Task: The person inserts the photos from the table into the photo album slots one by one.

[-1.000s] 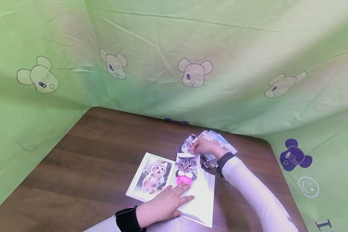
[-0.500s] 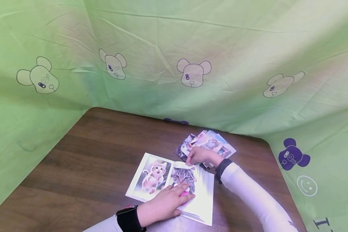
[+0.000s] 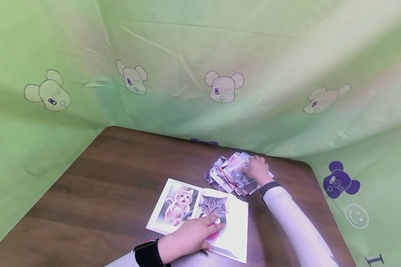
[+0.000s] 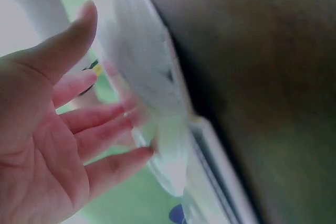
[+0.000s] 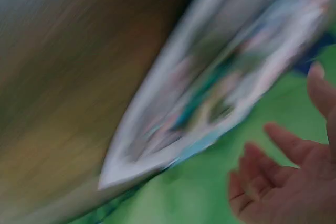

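Note:
An open photo album [image 3: 238, 231] lies on the table, its right-hand side a thick stack of white pages. On its left page is a kitten picture [image 3: 178, 207]. A grey tabby cat photo [image 3: 214, 205] sits on the right page, its lower part covered by my left hand [image 3: 188, 237]. That hand rests there with extended fingers; the left wrist view shows its spread fingers [image 4: 115, 169] beside the album's pages. My right hand [image 3: 258, 171] is over a pile of cat photos [image 3: 235, 172]. In the right wrist view its fingers [image 5: 257, 171] are loosely bent and hold nothing; the photos are blurred.
The brown wooden table [image 3: 97, 185] has rounded far corners. Green fabric [image 3: 173, 48] printed with bear heads hangs behind it and at both sides. The photo pile lies close to the table's far edge, just beyond the album.
The tabby photo has slid down towards me on the right page. My right hand has let go of its top edge and moved right and away, over the photo pile. My left hand stays put.

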Demonstrator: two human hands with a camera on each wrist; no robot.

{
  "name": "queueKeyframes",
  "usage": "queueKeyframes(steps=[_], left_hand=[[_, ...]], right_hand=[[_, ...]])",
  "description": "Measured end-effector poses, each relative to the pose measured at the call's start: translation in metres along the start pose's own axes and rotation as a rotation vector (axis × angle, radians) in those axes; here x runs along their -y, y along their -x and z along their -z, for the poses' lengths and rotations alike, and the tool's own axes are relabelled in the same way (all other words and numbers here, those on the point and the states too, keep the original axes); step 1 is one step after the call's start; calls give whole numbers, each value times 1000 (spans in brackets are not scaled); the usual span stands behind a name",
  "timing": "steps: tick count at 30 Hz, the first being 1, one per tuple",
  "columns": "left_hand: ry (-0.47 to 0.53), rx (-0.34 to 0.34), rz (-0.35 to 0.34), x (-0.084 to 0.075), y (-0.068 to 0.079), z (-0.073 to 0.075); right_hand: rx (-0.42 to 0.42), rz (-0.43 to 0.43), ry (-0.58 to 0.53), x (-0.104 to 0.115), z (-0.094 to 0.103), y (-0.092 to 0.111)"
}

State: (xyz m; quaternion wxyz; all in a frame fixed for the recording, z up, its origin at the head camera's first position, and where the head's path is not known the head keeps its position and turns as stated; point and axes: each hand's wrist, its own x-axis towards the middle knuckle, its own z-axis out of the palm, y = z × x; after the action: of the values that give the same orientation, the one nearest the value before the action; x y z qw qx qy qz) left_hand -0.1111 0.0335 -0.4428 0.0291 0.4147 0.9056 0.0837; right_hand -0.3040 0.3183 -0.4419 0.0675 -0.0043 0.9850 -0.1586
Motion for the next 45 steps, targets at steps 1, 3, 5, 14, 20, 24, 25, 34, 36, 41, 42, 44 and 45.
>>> queueKeyframes(steps=[1,3,5,14,20,24,25,34,36,41,42,44,45], left_hand=[[2,-3,3,0,1,0],[-5,-3,5,0,2,0],[-27,-9,-3,0,3,1],[-57,-35,-36,3,2,5],[-113,-64,-51,0,3,2],[-101,-74,-53,-3,8,0],[-87,-77,-52,-3,10,0],[119,-450,96,-3,27,3],[153,-553,165,0,31,7],[103,-688,291,13,43,20],[77,-687,307,17,45,23],[35,-654,310,25,48,26],[13,-611,300,28,49,27]], right_hand=[[14,-41,35,-10,-1,0],[90,-103,17,-25,-1,2],[138,-134,-9,-34,-2,3],[111,-173,26,-34,2,-5],[11,-169,62,-26,1,0],[-95,-122,44,-24,-5,5],[-122,-103,33,-24,-7,7],[-248,21,-160,-16,-23,11],[-261,11,-185,-15,-24,10],[-256,-18,-316,-11,-21,7],[-240,-20,-339,-11,-19,6],[-202,-26,-375,-11,-15,6],[-184,-28,-378,-11,-13,6]])
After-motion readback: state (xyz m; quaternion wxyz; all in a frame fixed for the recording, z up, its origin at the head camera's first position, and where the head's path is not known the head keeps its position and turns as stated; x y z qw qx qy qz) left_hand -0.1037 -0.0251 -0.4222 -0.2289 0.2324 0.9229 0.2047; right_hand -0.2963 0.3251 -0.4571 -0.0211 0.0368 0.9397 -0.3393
